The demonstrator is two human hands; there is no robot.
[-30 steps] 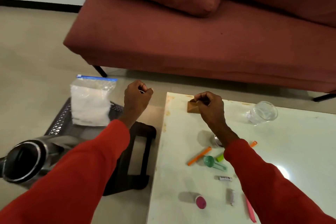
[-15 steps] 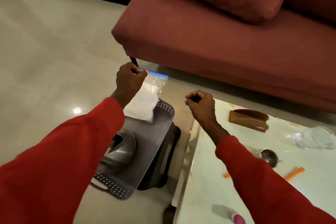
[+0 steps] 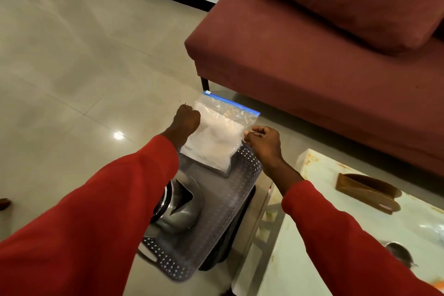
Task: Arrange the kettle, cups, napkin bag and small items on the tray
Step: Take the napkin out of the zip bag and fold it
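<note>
A grey perforated tray (image 3: 230,209) stands low on the floor, left of the white table. On its near part is the steel kettle (image 3: 182,209), half hidden by my left sleeve. The clear napkin bag (image 3: 221,134) with a blue zip strip lies at the tray's far end. My left hand (image 3: 188,119) is fisted at the bag's left edge, with a tiny dark tip showing above the knuckles. My right hand (image 3: 263,140) hovers at the bag's right edge, its fingers pinched on a thin small item.
A red sofa (image 3: 312,60) stands just beyond the tray. The white table (image 3: 336,235) at right holds a brown wooden holder (image 3: 367,194) and a small steel cup (image 3: 398,252). A black object (image 3: 230,245) lies under the tray. Tiled floor spreads to the left.
Both hands have moved left from the table's corner to either side of the napkin bag over the tray. The view has swung left with them.
</note>
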